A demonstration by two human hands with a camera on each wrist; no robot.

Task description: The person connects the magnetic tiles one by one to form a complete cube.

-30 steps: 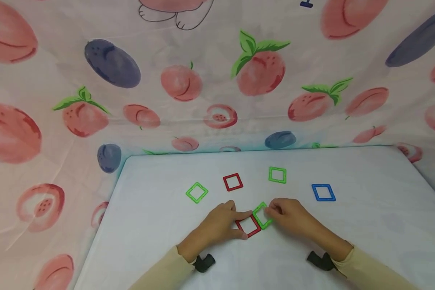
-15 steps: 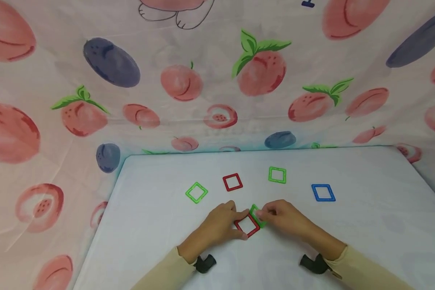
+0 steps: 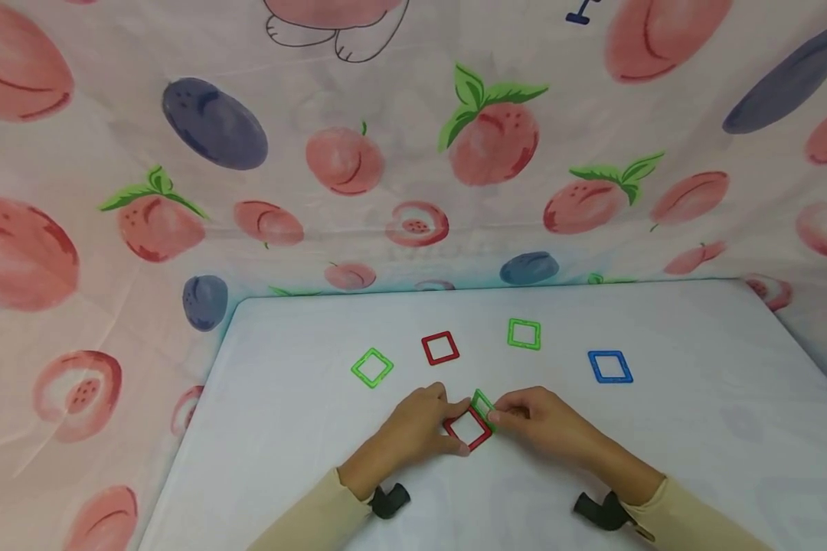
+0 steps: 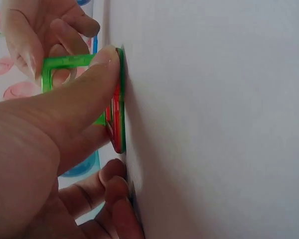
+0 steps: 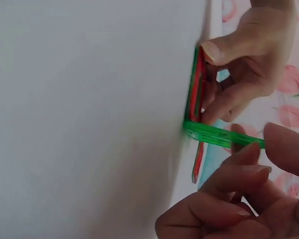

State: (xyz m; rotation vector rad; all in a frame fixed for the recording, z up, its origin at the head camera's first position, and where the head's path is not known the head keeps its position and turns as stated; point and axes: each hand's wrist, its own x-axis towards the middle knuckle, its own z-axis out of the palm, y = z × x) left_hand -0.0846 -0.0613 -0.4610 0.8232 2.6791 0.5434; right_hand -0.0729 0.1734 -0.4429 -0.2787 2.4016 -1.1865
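Since one second ago, the green square has swung from lying nearly flat to standing steeply on one edge; the right hand has shifted leftward with it. The right hand pinches this square between thumb and fingers. The left hand grips the red square at its corners, thumb on the near side, holding it flat on the white table. The standing square's lower edge meets the red square's right-hand edge. In both wrist views, green shows along the red square's underside. Farther back, well apart, lie a left green frame, a second red frame, a far green frame and a blue frame.
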